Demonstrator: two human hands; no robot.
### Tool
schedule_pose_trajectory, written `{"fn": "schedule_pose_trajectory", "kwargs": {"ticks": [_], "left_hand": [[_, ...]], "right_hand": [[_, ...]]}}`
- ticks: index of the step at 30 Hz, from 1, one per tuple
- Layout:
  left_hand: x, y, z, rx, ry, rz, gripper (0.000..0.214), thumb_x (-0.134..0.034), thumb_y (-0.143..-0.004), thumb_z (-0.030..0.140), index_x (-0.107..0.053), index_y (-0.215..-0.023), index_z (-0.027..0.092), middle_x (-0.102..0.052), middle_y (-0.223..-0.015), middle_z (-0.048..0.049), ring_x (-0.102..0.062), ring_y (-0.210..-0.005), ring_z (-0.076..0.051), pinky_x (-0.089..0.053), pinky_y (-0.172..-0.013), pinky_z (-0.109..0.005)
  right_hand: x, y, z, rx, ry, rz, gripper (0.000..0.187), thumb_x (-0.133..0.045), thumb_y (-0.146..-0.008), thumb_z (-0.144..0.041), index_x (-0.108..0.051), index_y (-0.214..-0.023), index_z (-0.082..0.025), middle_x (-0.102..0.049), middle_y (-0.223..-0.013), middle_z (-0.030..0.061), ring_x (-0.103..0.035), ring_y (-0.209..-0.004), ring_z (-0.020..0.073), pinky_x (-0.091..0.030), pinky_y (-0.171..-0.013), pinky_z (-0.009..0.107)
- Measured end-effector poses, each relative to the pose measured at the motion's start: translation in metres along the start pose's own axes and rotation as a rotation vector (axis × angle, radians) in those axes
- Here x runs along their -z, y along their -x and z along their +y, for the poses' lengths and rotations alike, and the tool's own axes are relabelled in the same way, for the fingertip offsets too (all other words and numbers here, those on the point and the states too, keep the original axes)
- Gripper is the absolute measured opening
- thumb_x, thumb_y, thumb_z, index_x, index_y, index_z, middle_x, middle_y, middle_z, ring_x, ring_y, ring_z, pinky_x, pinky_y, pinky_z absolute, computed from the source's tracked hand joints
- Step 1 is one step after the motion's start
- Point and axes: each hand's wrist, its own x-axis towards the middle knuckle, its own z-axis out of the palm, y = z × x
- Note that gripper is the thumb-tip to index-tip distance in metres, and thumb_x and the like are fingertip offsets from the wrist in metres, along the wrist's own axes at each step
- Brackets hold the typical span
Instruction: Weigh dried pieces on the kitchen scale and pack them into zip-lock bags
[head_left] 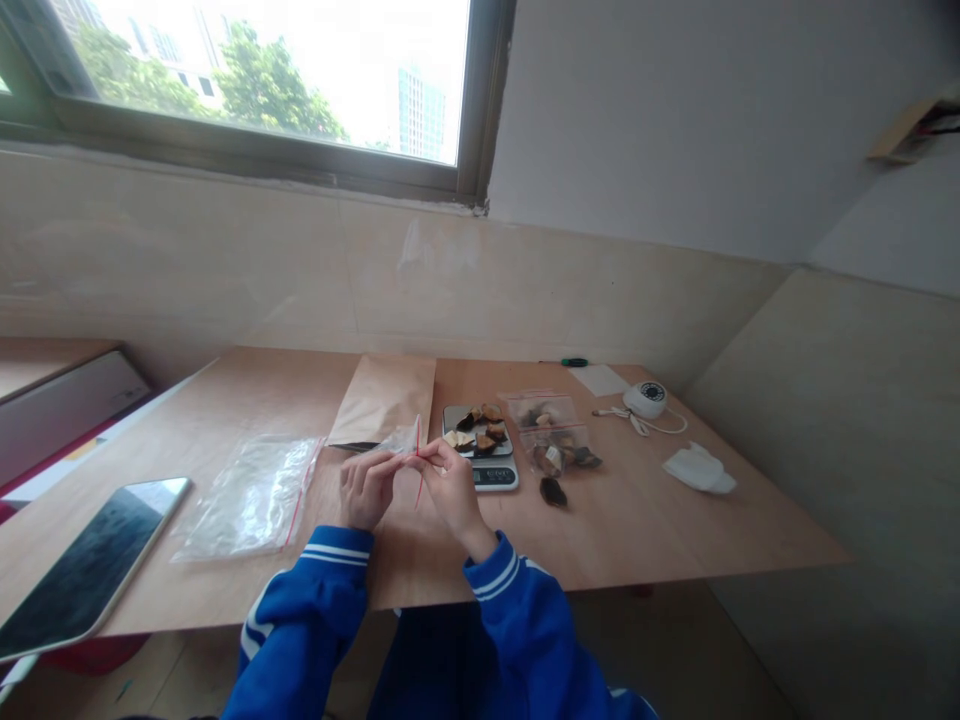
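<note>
My left hand (pixel 367 487) and my right hand (pixel 451 490) meet over the table, both closed on a small clear zip bag (pixel 403 438) with a red seal strip. The right fingers pinch the strip, and the left fingers are around the bag's side. Just beyond my right hand stands a white kitchen scale (pixel 508 470), its display partly covered by that hand. Several dark and tan dried pieces (pixel 491 432) rest on the scale's plate. A loose dark piece (pixel 553 491) sits to the right of it.
Right of the scale are filled zip bags (pixel 553 440). Farther right lie a white dome camera (pixel 645 400) with its cable and a crumpled white wrapper (pixel 699 468). A brown paper sheet (pixel 386 392), a large clear zip bag (pixel 251 495) and a tablet (pixel 90 565) occupy the left.
</note>
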Motion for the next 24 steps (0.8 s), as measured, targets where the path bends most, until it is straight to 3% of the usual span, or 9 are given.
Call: {"fn": "schedule_pose_trajectory", "kwargs": {"ticks": [3,6,10,15,18,22,24], "left_hand": [[-0.001,0.007,-0.007,0.189,-0.023,0.09,0.003,-0.056,-0.086,0.02,-0.058,-0.088,0.022,-0.066,-0.08,-0.0029,-0.062,-0.073,-0.016,-0.044,-0.069,-0.032],[0.0,0.012,-0.015,0.35,-0.041,0.222,0.005,-0.054,-0.086,0.023,-0.055,-0.09,0.02,-0.063,-0.084,-0.0055,-0.059,-0.078,-0.019,-0.044,-0.074,-0.037],[-0.001,0.016,-0.02,0.333,0.038,0.213,0.01,-0.056,-0.084,0.021,-0.051,-0.093,0.022,-0.059,-0.086,-0.0047,-0.057,-0.081,-0.019,-0.045,-0.075,-0.036],[-0.003,0.016,-0.022,0.473,0.009,0.274,0.01,-0.054,-0.084,0.026,-0.049,-0.091,0.022,-0.055,-0.082,-0.0034,-0.056,-0.076,-0.019,-0.046,-0.072,-0.037],[-0.003,0.015,-0.022,0.521,0.008,0.265,0.01,-0.054,-0.082,0.028,-0.048,-0.089,0.022,-0.055,-0.08,-0.0032,-0.055,-0.072,-0.018,-0.045,-0.069,-0.037],[-0.002,0.014,-0.022,0.503,0.011,0.253,0.011,-0.054,-0.081,0.026,-0.048,-0.089,0.022,-0.056,-0.081,-0.0036,-0.055,-0.072,-0.018,-0.045,-0.068,-0.037],[-0.001,0.013,-0.022,0.484,0.008,0.259,0.011,-0.054,-0.081,0.024,-0.048,-0.09,0.022,-0.056,-0.081,-0.0036,-0.054,-0.072,-0.018,-0.045,-0.067,-0.036]], "right_hand": [[0.013,-0.004,0.003,0.046,0.114,0.046,0.02,-0.063,-0.082,-0.039,-0.058,-0.075,-0.021,-0.071,-0.075,0.0016,-0.068,-0.078,0.0195,-0.051,-0.077,0.032],[0.031,-0.01,0.007,0.109,0.25,0.081,0.021,-0.06,-0.085,-0.039,-0.062,-0.075,-0.021,-0.07,-0.075,0.0016,-0.066,-0.076,0.018,-0.05,-0.076,0.031],[0.052,-0.017,0.013,0.25,0.559,-0.038,0.021,-0.054,-0.091,-0.038,-0.068,-0.092,-0.022,-0.071,-0.094,0.0041,-0.062,-0.092,0.0192,-0.046,-0.086,0.034],[0.061,-0.021,0.023,0.309,1.067,-0.083,0.031,-0.05,-0.093,-0.026,-0.06,-0.122,-0.022,-0.059,-0.127,0.0117,-0.047,-0.118,0.0272,-0.038,-0.098,0.045],[0.059,-0.02,0.027,0.312,1.243,-0.101,0.03,-0.055,-0.09,-0.022,-0.061,-0.119,-0.022,-0.06,-0.122,0.0126,-0.048,-0.115,0.0296,-0.037,-0.097,0.047],[0.056,-0.02,0.026,0.345,1.309,-0.126,0.017,-0.054,-0.091,-0.021,-0.065,-0.103,-0.023,-0.066,-0.104,0.0088,-0.052,-0.103,0.0272,-0.035,-0.095,0.045],[0.056,-0.02,0.025,0.352,1.33,-0.13,0.017,-0.055,-0.091,-0.023,-0.064,-0.105,-0.022,-0.066,-0.102,0.0091,-0.052,-0.1,0.0269,-0.035,-0.093,0.044]]}}
